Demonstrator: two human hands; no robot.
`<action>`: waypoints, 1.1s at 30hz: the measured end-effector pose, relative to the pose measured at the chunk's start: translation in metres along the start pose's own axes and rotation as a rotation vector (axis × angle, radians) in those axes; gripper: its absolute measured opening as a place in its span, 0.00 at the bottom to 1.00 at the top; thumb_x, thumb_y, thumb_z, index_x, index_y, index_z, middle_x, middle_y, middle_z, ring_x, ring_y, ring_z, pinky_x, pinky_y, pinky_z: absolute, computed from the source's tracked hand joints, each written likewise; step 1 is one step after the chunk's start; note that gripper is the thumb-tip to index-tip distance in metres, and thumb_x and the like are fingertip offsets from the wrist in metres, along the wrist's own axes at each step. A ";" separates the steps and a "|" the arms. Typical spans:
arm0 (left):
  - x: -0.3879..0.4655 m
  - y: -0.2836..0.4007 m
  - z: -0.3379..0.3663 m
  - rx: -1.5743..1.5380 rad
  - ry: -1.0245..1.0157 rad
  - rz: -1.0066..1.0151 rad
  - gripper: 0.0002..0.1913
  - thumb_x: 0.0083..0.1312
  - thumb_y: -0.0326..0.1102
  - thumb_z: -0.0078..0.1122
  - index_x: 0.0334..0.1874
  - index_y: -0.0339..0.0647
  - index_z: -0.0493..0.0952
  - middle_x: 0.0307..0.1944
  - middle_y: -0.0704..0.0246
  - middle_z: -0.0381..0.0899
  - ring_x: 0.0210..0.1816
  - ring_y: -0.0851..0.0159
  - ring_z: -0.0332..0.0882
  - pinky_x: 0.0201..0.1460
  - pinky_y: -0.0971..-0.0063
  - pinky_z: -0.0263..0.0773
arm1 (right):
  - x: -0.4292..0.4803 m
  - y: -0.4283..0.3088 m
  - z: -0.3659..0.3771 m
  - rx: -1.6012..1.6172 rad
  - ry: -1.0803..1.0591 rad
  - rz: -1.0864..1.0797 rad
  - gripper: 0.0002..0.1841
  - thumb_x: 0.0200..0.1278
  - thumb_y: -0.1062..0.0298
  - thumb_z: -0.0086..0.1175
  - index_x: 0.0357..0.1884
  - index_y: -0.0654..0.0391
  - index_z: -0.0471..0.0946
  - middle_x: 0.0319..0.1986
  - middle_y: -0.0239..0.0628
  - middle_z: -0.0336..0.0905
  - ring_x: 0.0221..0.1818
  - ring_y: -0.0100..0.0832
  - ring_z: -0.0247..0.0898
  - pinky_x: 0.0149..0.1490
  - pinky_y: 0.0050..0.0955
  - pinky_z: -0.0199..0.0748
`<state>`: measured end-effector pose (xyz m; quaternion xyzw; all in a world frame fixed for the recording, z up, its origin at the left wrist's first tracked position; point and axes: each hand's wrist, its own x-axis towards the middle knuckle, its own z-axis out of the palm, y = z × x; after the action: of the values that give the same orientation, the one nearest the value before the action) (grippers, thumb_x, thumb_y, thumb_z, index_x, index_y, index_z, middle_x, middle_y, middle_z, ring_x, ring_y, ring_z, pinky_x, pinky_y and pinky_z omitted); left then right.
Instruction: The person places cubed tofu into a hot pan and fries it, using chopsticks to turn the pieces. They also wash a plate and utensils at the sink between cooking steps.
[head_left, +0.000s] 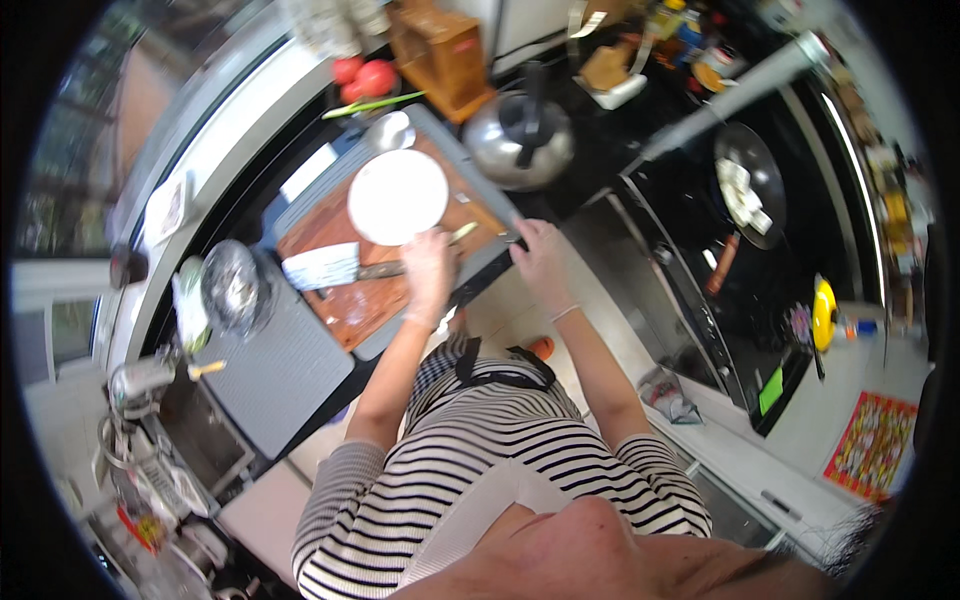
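Note:
My left hand (429, 271), in a thin clear glove, is at the near rim of a white plate (398, 197), over the handle end of a cleaver (322, 266); whether it grips either cannot be told. The cleaver lies on a brown wooden cutting board (334, 311), with its blade pointing left. Also gloved, my right hand (541, 259) touches the right corner of the grey mat under the board, its fingers partly bent. A pale green vegetable piece (465, 231) lies between the hands. Beyond the plate stands a small metal bowl (391, 133).
A domed metal lid or pan (510, 161) stands behind the board. On the right, a wok (765, 187) with white pieces sits on the cooktop (675, 217). Tomatoes (375, 78) and a wooden knife block (442, 52) are at the back. A plastic-covered bowl (234, 289) and sink (202, 435) are left.

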<state>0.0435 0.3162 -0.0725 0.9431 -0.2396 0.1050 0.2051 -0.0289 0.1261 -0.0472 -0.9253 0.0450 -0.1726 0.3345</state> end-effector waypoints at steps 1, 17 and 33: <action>-0.003 0.004 -0.007 -0.008 0.012 -0.001 0.10 0.52 0.35 0.62 0.36 0.45 0.77 0.35 0.69 0.76 0.41 0.60 0.73 0.43 0.62 0.65 | -0.010 0.002 -0.020 0.014 0.049 0.005 0.27 0.50 0.73 0.60 0.57 0.57 0.72 0.46 0.41 0.71 0.50 0.43 0.66 0.53 0.38 0.65; -0.044 0.209 0.019 -0.207 0.060 0.189 0.16 0.52 0.26 0.61 0.44 0.46 0.74 0.43 0.69 0.76 0.46 0.58 0.70 0.47 0.63 0.62 | -0.097 0.249 -0.243 1.271 0.416 1.058 0.20 0.57 0.61 0.63 0.48 0.60 0.72 0.24 0.32 0.74 0.23 0.27 0.72 0.30 0.26 0.69; 0.060 0.229 0.061 -0.315 -0.013 0.340 0.15 0.52 0.25 0.59 0.43 0.47 0.74 0.42 0.71 0.77 0.46 0.59 0.71 0.47 0.64 0.62 | -0.117 0.304 -0.263 0.685 0.420 1.094 0.07 0.53 0.70 0.58 0.29 0.57 0.71 0.15 0.29 0.67 0.11 0.23 0.61 0.16 0.24 0.57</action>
<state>-0.0122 0.0822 -0.0321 0.8461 -0.4098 0.0934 0.3278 -0.2201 -0.2443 -0.0859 -0.5579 0.5135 -0.1589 0.6323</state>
